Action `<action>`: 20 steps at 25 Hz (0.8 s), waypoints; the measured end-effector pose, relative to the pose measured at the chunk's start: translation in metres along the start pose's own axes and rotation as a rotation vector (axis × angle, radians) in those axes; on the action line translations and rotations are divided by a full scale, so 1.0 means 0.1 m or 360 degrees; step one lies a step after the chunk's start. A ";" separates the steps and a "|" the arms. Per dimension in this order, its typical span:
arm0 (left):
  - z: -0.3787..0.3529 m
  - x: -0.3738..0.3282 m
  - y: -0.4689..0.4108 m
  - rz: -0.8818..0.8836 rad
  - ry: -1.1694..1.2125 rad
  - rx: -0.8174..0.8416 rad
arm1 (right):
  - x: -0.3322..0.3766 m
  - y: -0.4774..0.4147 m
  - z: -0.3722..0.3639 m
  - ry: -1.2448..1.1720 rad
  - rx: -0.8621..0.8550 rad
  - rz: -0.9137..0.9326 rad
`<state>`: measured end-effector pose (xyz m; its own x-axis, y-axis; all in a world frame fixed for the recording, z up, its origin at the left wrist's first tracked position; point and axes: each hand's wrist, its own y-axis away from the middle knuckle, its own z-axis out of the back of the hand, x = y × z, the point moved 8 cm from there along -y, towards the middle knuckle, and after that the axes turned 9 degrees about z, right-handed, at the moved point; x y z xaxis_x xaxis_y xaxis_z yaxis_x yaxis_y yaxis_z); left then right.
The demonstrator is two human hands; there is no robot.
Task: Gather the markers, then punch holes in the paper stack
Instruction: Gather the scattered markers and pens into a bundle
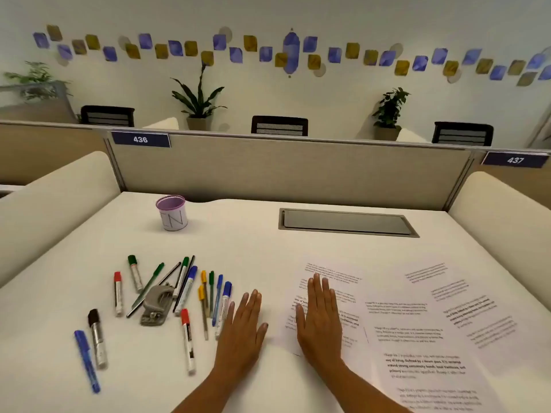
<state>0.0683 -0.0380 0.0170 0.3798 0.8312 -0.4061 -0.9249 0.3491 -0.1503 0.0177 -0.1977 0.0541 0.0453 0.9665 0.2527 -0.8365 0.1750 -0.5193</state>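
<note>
Several markers and pens [185, 290] lie scattered on the left half of the white desk [244, 245], with red, green, blue, yellow and black caps. A grey hole punch [155, 305] sits among them. Printed paper sheets [417, 320] are spread loosely over the right half. My left hand [243, 326] lies flat on the bare desk, just right of the markers, holding nothing. My right hand [320, 314] rests flat, palm down, on the leftmost sheet, fingers straight and close together.
A purple mesh cup [172, 212] with a white label stands at the back left. A grey cable hatch [347, 222] is set into the desk at the back right. A beige partition [286, 165] closes the far edge; cream side dividers flank both sides.
</note>
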 end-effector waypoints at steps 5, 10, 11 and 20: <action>-0.18 0.06 0.17 -0.0046 -0.0222 0.0113 | -0.23 0.23 -0.30 0.0041 0.0353 -0.0187; -0.23 0.12 0.16 0.0005 -0.0189 0.0137 | -0.29 0.31 -0.44 0.0104 0.0563 -0.0251; -0.22 0.12 0.16 -0.0001 -0.0152 0.0147 | -0.29 0.31 -0.45 0.0102 0.0567 -0.0263; 0.43 0.31 0.32 0.0008 0.0277 0.0107 | -0.30 0.29 -0.50 0.0156 0.0626 -0.0296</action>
<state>0.0512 0.0172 0.0386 0.3613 0.7473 -0.5577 -0.9213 0.3782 -0.0900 0.0195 -0.2119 -0.0090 0.2506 0.9418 0.2241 -0.9524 0.2814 -0.1176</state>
